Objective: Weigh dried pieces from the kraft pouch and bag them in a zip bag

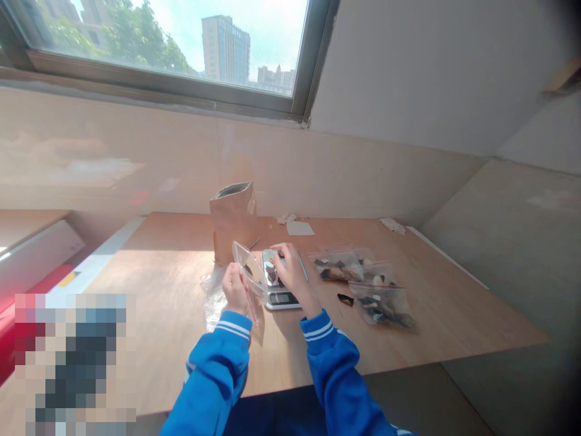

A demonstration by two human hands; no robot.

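The tabletop [172,266] fills my feed. A brown pouch [233,221] stands open at 12 o'clock from the hands. Filled bags [363,284] lie at 3 o'clock, apart from the scale [281,297]. My left hand [235,289] pinches an open clear bag [249,269] at the scale's 9 o'clock. My right hand [293,272] lies over the scale pan; I cannot tell whether it grips anything.

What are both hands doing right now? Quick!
Left hand: closed, holding the clear zip bag.
Right hand: resting over the scale; whether it grips anything cannot be told.
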